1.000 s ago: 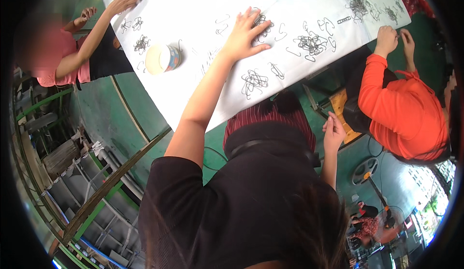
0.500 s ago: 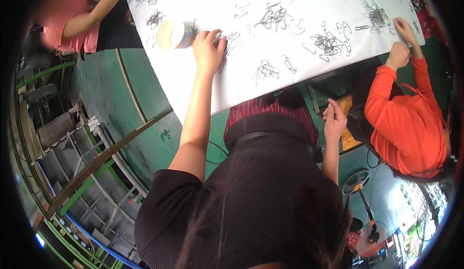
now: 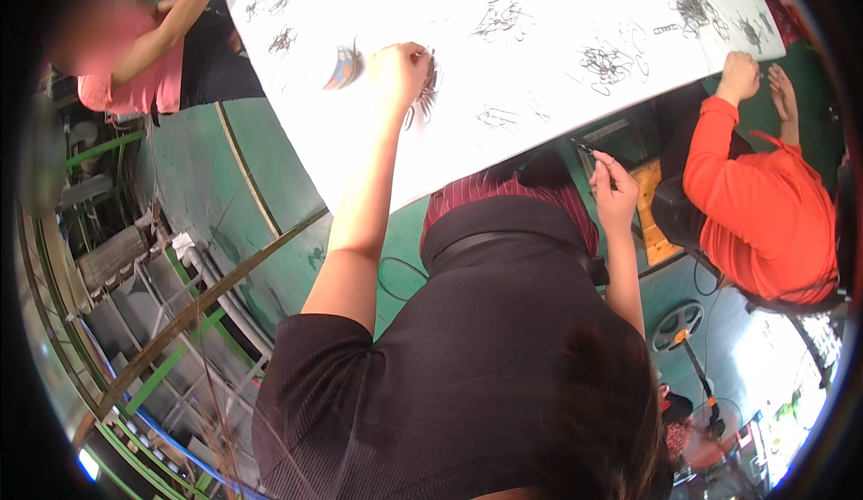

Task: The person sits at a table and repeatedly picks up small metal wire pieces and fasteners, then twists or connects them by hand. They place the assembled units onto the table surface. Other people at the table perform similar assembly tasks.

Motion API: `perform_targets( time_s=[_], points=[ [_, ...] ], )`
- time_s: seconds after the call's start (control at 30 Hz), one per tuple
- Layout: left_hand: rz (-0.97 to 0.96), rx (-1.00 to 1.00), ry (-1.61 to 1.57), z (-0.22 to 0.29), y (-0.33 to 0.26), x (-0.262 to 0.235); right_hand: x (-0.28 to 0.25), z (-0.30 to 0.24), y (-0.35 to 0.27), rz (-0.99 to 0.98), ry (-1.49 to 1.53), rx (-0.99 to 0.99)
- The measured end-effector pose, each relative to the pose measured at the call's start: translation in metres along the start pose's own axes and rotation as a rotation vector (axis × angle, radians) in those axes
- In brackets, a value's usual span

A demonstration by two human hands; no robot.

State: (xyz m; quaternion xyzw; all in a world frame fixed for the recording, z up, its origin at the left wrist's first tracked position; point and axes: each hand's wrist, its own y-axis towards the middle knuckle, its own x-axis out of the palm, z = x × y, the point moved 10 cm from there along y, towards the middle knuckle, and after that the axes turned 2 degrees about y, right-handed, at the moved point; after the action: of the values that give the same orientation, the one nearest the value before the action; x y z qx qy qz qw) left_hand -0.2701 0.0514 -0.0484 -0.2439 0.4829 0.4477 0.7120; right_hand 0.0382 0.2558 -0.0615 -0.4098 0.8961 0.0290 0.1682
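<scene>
Beside a small heap of dark bent wire hooks (image 3: 426, 96) on the white-covered table (image 3: 467, 154), my left hand (image 3: 395, 73) is closed, fingertips bent down at the heap's upper end. What those fingers pinch is too washed out to make out. My right hand (image 3: 616, 193) is off the table's near edge, low on the right. Between its thumb and fingers a thin dark wire hook (image 3: 582, 147) sticks out toward the table. Just left of my left hand stands a tub (image 3: 343, 67) with a patterned side, its pale part lost in the glare.
More heaps of wire hooks (image 3: 607, 64) are spread across the table. A co-worker in an orange top (image 3: 751, 194) is at the right, another in a pink top (image 3: 148, 69) at the far left. A wooden stool (image 3: 656, 217) and metal framework (image 3: 193, 320) stand beside the table.
My left hand has shifted slightly up and right along the heap. My right hand has turned, and the dark hook in it now shows plainly. The orange-sleeved co-worker's hands have moved back from their heap.
</scene>
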Motion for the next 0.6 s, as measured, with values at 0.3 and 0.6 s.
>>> perform_targets(
  time_s=[0.3,0.6],
  points=[
    [-0.548,-0.151,-1.000,0.101,-0.052,0.049,0.012,-0.035,0.000,-0.100,-0.109,-0.060],
    [-0.813,-0.334,-1.380,0.178,-0.113,0.091,0.009,-0.062,0.006,-0.068,-0.185,-0.143]
  ],
)
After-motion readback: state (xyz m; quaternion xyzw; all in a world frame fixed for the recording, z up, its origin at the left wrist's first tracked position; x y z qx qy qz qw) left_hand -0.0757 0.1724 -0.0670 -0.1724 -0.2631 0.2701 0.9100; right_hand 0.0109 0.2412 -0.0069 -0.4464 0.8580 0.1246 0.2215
